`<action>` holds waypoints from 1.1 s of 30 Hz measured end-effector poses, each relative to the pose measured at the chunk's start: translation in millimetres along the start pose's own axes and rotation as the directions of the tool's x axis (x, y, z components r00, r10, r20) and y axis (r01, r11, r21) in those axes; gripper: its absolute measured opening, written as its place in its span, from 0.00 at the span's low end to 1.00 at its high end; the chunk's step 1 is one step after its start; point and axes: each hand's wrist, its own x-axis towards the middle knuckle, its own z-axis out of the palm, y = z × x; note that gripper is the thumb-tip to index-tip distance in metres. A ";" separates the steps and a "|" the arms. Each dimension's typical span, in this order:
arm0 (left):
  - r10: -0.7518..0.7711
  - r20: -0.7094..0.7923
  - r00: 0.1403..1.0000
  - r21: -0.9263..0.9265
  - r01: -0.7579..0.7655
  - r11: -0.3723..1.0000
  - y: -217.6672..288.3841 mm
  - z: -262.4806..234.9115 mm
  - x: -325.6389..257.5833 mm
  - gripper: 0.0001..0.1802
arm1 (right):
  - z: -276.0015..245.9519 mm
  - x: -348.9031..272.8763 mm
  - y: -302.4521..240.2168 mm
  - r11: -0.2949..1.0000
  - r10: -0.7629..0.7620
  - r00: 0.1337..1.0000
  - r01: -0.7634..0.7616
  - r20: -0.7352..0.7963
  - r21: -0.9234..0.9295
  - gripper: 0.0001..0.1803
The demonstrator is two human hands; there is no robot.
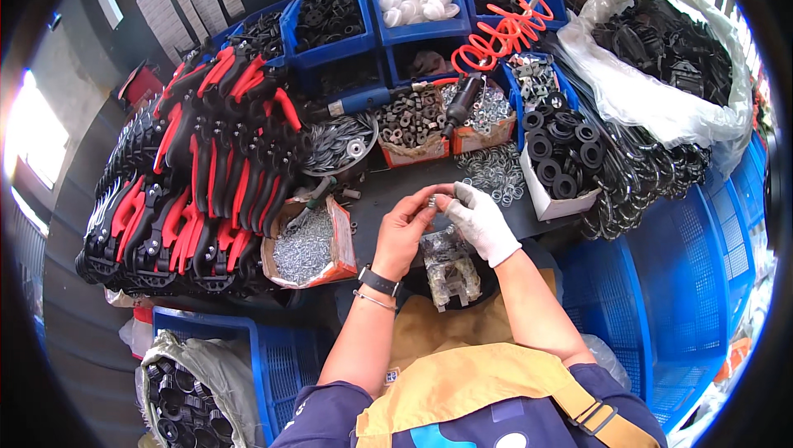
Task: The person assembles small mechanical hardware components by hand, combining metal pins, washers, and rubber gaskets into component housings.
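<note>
My bare left hand (405, 229) and my white-gloved right hand (481, 221) meet above the dark worktop (388, 192). Together their fingertips pinch a small metal part (433, 200); it is too small to tell its exact kind. Just below my hands lies a clear plastic bag of metal pieces (450, 266), resting on a dark round dish. A dark watch and a thin bracelet sit on my left wrist. An open carton of small silver screws (307, 246) stands left of my left hand.
A big stack of red-and-black handled tools (206, 167) fills the left. Blue bins (413, 10) of black and white parts line the back, with an orange coiled air hose (512, 18). Black washers (562, 146), loose metal rings (494, 171), a bag of black parts (661, 43) and blue crates (661, 291) lie right.
</note>
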 end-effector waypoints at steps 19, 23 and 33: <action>-0.121 -0.138 0.983 -0.160 0.099 0.982 1.4 22.5 -8.6 0.14 | -1.7 -9.0 13.7 0.961 0.176 0.967 -0.129 -0.183 0.243 0.11; -0.294 -0.044 0.955 -0.364 0.259 0.895 5.0 20.4 -7.9 0.12 | -5.2 -11.2 14.1 0.981 0.116 0.985 -0.094 -0.128 0.168 0.11; -0.214 0.004 0.977 -0.363 0.201 0.910 6.0 21.1 -7.9 0.11 | -12.3 -18.8 4.4 0.974 0.026 0.997 -0.010 -0.068 0.224 0.14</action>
